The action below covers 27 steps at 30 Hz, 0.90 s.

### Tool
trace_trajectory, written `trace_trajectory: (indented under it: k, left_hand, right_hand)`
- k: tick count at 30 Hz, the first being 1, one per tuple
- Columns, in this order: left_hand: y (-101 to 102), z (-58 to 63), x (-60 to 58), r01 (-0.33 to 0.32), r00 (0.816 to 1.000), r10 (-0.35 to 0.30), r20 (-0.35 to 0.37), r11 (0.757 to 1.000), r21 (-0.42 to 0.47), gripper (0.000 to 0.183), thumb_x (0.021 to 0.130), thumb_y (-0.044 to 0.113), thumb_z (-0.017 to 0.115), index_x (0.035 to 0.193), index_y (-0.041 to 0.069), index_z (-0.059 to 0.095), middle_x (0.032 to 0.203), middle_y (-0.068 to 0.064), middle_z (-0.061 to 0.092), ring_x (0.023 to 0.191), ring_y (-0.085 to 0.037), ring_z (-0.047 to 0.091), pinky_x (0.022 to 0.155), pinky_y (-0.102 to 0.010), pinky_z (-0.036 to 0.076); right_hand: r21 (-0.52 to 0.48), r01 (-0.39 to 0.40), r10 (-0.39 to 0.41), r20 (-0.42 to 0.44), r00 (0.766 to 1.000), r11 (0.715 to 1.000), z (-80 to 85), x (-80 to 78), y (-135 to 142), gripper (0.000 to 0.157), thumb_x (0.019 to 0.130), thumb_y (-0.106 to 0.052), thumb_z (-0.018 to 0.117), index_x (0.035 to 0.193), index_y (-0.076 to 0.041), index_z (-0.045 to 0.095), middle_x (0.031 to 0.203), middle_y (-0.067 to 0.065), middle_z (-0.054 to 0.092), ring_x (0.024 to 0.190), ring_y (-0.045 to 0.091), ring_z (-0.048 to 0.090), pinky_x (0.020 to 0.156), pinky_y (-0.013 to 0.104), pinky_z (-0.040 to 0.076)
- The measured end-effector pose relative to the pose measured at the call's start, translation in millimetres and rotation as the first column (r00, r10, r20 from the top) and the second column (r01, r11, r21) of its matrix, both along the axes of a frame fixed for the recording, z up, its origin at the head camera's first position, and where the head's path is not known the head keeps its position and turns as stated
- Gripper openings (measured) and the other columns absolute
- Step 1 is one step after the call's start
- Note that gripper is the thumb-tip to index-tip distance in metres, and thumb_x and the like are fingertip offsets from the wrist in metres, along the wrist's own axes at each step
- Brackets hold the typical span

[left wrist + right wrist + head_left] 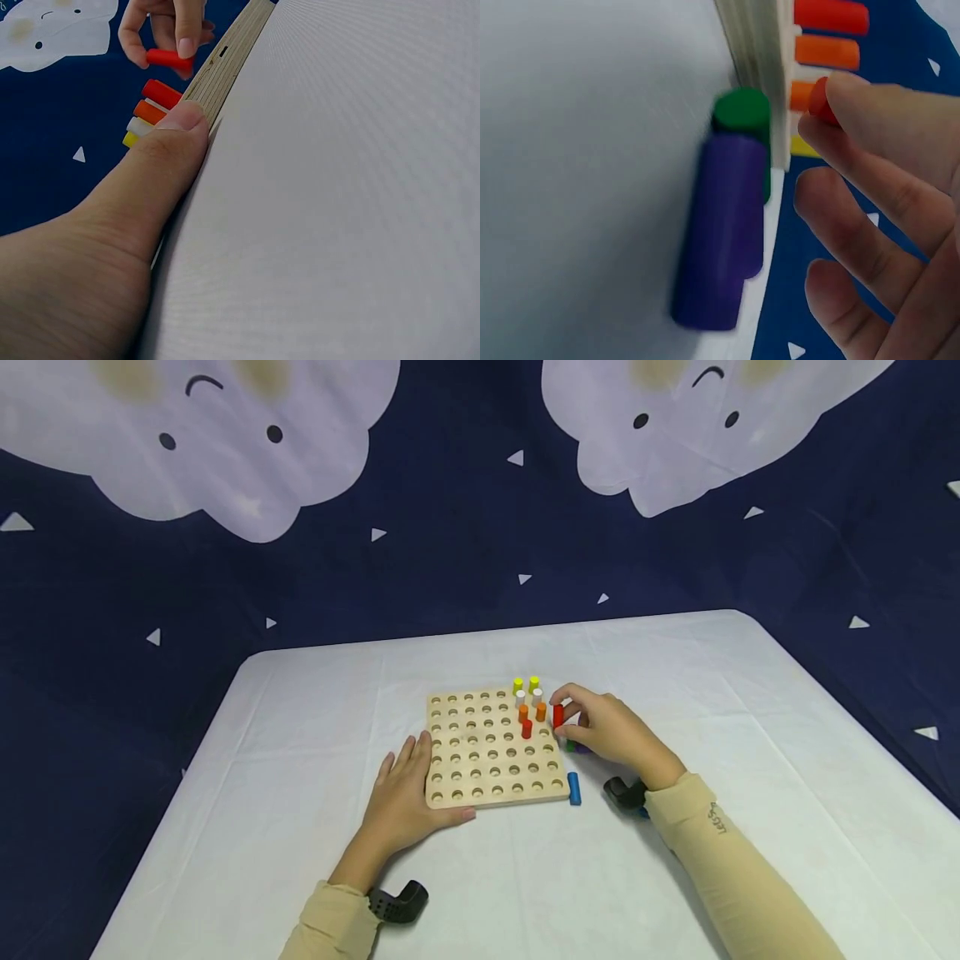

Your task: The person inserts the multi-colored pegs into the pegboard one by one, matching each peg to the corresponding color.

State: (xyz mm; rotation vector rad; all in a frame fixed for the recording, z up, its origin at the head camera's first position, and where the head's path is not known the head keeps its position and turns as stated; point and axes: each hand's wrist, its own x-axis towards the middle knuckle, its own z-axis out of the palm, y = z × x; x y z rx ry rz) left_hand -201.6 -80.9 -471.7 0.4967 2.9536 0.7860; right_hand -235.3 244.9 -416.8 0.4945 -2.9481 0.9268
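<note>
My right hand [611, 727] pinches a red peg [558, 716] between thumb and fingertips, just over the right edge of a wooden pegboard [517, 799]. In the left wrist view that peg [166, 58] is tilted sideways to the camera, above the board. My left hand [401, 797] lies at the board's near left corner, fingers straight along the left side, thumb on the front edge. Pairs of yellow [534, 683], white [521, 698] and orange pegs [523, 714] stand in the far right holes, with one red peg [527, 729] nearer.
Purple pegs [720, 232] and a green peg [740, 111] lie beside the board's right side, partly hidden under the right hand in the head view. A blue peg [574, 788] lies by the near right corner. A white cloth [315, 710] covers the table.
</note>
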Motion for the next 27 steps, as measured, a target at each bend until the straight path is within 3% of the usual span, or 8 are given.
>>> trace_trajectory:
  k: [6,13,23,27]
  left_hand:
    - [1,-0.2,0.0,0.002,1.000,-0.002,0.008,1.000,-0.007,0.141,0.060,0.080,0.074,0.159,0.005,0.007,0.167,-0.011,0.012,0.156,-0.028,0.008,0.127,-0.049,0.001]
    - [2,1.4,0.8,-0.001,1.000,0.001,0.010,1.000,-0.002,0.140,0.061,0.078,0.076,0.159,0.004,0.008,0.167,-0.011,0.013,0.156,-0.028,0.009,0.127,-0.049,0.001]
    - [1,2.2,0.8,0.002,1.000,-0.002,0.007,1.000,-0.003,0.140,0.061,0.078,0.076,0.159,0.004,0.008,0.166,-0.012,0.013,0.156,-0.029,0.009,0.127,-0.050,0.002]
    - [1,1.2,0.4,0.001,1.000,0.000,0.000,1.000,-0.008,0.141,0.060,0.079,0.075,0.159,0.004,0.008,0.166,-0.012,0.014,0.156,-0.029,0.010,0.127,-0.051,0.002]
  right_hand:
    - [0.025,-0.021,0.022,-0.044,0.999,0.999,-7.8,-0.4,-8,0.034,0.089,-0.018,0.075,0.119,-0.023,0.060,0.103,0.000,0.076,0.079,0.009,0.066,0.069,0.028,0.049]
    - [0.048,-0.030,0.036,-0.137,0.990,0.998,-10.2,1.2,-15,0.033,0.086,-0.018,0.078,0.115,-0.021,0.063,0.105,-0.002,0.074,0.073,0.009,0.059,0.065,0.028,0.048]
    - [0.053,0.006,0.000,-0.105,0.994,0.999,-11.5,-2.1,-19,0.028,0.086,-0.018,0.079,0.109,-0.022,0.064,0.105,-0.002,0.073,0.069,0.011,0.056,0.065,0.028,0.047]
    - [0.074,-0.010,0.017,-0.097,0.995,0.997,-10.4,-2.0,-19,0.025,0.086,-0.017,0.078,0.108,-0.022,0.066,0.104,-0.003,0.074,0.077,0.012,0.063,0.069,0.030,0.050]
